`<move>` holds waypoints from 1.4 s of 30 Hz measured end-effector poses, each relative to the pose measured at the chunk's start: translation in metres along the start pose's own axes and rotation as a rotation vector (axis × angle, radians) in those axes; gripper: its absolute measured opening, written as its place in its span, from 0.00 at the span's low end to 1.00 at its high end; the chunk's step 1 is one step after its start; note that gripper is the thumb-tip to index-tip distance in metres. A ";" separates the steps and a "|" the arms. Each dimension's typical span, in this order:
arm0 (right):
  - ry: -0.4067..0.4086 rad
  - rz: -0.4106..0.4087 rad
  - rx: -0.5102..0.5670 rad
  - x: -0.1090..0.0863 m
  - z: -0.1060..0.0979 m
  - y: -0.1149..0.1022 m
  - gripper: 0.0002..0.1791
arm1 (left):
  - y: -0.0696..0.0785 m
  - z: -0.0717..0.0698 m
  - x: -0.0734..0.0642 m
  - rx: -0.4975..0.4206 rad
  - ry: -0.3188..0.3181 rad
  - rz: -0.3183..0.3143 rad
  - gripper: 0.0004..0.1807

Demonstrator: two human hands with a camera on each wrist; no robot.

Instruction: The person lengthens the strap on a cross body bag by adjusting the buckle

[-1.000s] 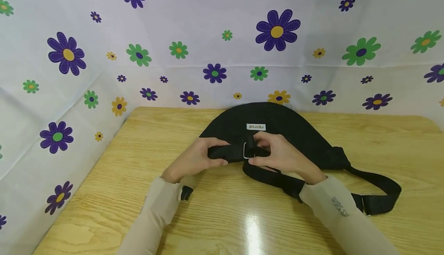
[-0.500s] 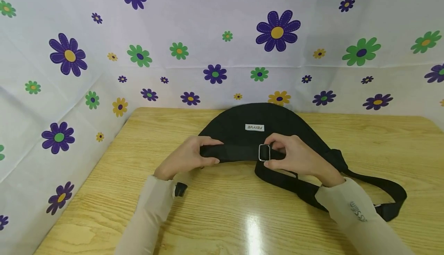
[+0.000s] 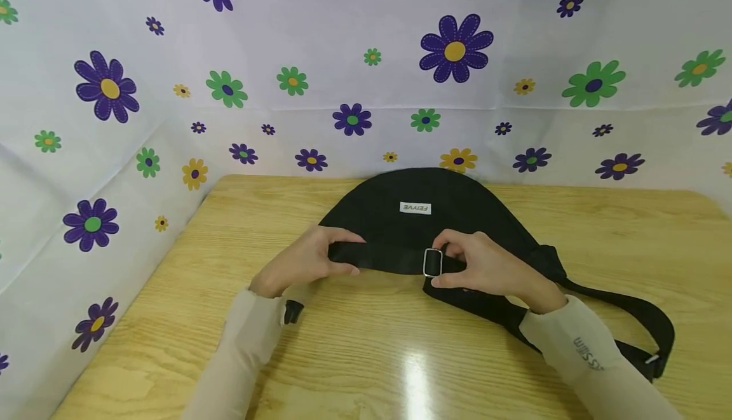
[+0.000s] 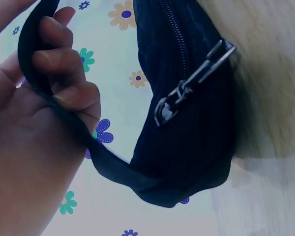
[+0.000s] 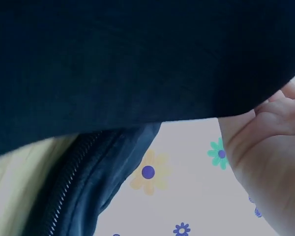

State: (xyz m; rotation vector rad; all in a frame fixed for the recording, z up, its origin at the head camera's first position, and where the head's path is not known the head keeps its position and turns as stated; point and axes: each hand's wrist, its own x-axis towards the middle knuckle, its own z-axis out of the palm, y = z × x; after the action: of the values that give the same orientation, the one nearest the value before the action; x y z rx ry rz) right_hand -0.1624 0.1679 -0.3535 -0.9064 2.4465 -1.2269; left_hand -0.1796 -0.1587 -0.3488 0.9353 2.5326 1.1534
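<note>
A black waist bag (image 3: pixel 429 226) with a small white label (image 3: pixel 415 208) lies on the table. My left hand (image 3: pixel 303 258) grips its black strap (image 3: pixel 394 260) between thumb and fingers, in front of the bag's near edge. In the left wrist view the strap (image 4: pixel 64 113) runs through the curled fingers down to the bag's end, beside a zipper with a metal pull (image 4: pixel 191 83). My right hand (image 3: pixel 486 267) pinches the strap right at a silver slide buckle (image 3: pixel 433 263). Black webbing fills much of the right wrist view and hides the right fingertips there.
The strap's loop (image 3: pixel 646 318) trails to the right on the wooden table (image 3: pixel 354 356), partly under the right sleeve. A white cloth with printed flowers (image 3: pixel 320 39) hangs behind and at the left. A small black piece (image 3: pixel 293 311) shows beside the left sleeve.
The right hand has moved right with the buckle, and the left hand slightly left, so a longer stretch of strap lies between them. The trailing loop has shifted a little nearer and right.
</note>
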 end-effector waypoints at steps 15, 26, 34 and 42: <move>-0.091 -0.103 -0.118 -0.015 -0.004 -0.002 0.18 | -0.009 0.011 -0.022 0.199 -0.052 -0.031 0.12; -0.232 0.086 -0.197 -0.065 -0.035 0.019 0.19 | -0.010 0.013 -0.029 0.304 -0.058 -0.006 0.08; -0.293 0.186 -0.192 -0.108 -0.059 0.041 0.16 | -0.011 0.010 -0.042 0.410 -0.049 0.020 0.04; -0.258 0.217 -0.156 -0.144 -0.081 0.061 0.12 | -0.016 0.008 -0.055 0.482 -0.035 0.052 0.07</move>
State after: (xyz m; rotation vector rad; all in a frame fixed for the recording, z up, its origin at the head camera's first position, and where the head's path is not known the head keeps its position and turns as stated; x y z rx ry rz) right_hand -0.1161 0.3376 -0.3587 -0.7597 2.3805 -0.8023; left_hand -0.1411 -0.1962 -0.3695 1.1142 2.8266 0.5298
